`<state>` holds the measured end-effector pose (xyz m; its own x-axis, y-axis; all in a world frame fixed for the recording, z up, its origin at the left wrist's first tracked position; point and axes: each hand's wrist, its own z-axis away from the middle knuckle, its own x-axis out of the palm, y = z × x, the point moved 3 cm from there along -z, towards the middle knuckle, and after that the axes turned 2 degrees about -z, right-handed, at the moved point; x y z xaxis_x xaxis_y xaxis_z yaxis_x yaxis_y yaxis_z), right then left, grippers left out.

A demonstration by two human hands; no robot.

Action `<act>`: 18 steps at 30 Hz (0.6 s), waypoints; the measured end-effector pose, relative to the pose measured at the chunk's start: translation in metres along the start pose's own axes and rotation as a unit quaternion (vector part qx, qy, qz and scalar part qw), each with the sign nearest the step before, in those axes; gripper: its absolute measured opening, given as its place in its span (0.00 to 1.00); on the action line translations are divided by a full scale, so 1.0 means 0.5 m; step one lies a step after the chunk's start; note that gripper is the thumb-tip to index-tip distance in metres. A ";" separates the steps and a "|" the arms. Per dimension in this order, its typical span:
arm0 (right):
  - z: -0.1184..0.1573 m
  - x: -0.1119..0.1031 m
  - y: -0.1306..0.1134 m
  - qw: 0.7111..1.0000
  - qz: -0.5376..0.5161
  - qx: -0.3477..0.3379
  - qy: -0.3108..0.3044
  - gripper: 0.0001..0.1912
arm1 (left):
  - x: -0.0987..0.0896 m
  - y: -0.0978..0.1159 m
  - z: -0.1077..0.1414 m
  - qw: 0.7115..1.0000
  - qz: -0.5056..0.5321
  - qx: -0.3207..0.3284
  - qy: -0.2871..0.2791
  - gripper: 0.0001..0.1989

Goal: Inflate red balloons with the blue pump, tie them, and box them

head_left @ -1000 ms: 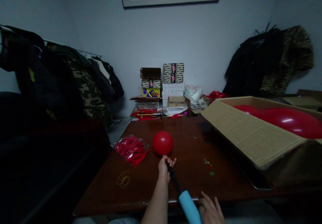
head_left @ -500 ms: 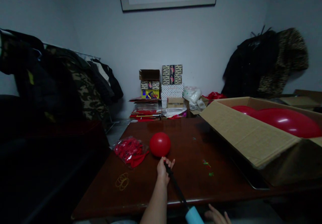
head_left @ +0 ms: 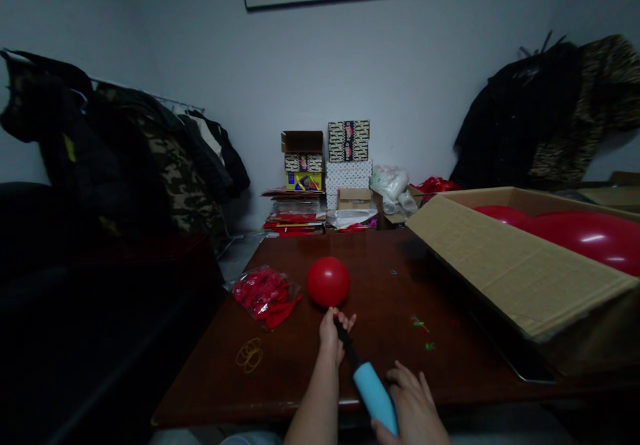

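Left hand (head_left: 331, 335) pinches red balloon's (head_left: 328, 282) neck on pump's (head_left: 370, 392) black nozzle; balloon sits just beyond it. Right hand (head_left: 411, 398) is at blue barrel, grip unclear. Balloon likely light, stretchy, burstable; best held at neck.

Glossy red rubber balloon (head_left: 328, 282), matt blue plastic pump (head_left: 375, 397), polished brown wood table (head_left: 300, 385).

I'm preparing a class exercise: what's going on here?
A person's left hand holds a red balloon by its neck at the tip of a blue hand pump. The right hand is at the pump's lower end. A plastic bag lies left of the balloon; an open cardboard box on the right holds larger red balloons.
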<state>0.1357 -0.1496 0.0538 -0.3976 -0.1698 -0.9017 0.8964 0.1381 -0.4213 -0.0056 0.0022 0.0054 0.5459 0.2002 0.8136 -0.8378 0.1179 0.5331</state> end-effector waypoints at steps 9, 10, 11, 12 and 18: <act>-0.075 -0.016 -0.054 0.998 0.005 0.022 0.066 0.21 | -0.008 -0.002 -0.019 1.000 -0.009 0.005 -0.014 0.10; -0.077 -0.011 -0.053 0.997 0.009 0.026 0.066 0.21 | -0.008 -0.001 -0.019 1.000 -0.007 0.007 -0.014 0.10; -0.077 -0.006 -0.051 0.997 0.014 0.029 0.066 0.22 | -0.007 -0.001 -0.018 1.000 -0.007 0.007 -0.015 0.11; -0.075 0.000 -0.049 0.997 0.019 0.030 0.065 0.22 | -0.006 -0.001 -0.017 1.000 -0.007 0.008 -0.015 0.11; -0.043 0.015 -0.032 0.997 0.022 0.014 0.066 0.22 | 0.000 -0.003 -0.007 1.000 -0.020 0.014 -0.007 0.11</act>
<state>0.1141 -0.1324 0.0517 -0.3791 -0.0339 -0.9247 0.9176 0.1154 -0.3804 -0.0045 0.0052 0.0037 0.5797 0.1823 0.7942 -0.8144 0.0991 0.5717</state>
